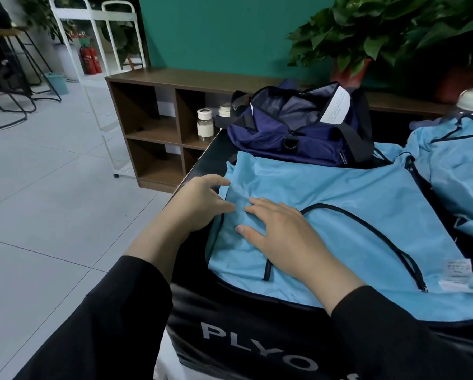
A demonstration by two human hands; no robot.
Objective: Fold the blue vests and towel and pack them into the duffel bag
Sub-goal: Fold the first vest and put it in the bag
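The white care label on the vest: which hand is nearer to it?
The right hand. It lies flat on the vest, on the same side as the care label but well short of it. The left hand touches the vest's far left edge, farther away.

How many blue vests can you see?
2. One vest lies flat in front of the person, under both hands. A second vest lies at the right edge, partly cut off. More may be hidden out of view.
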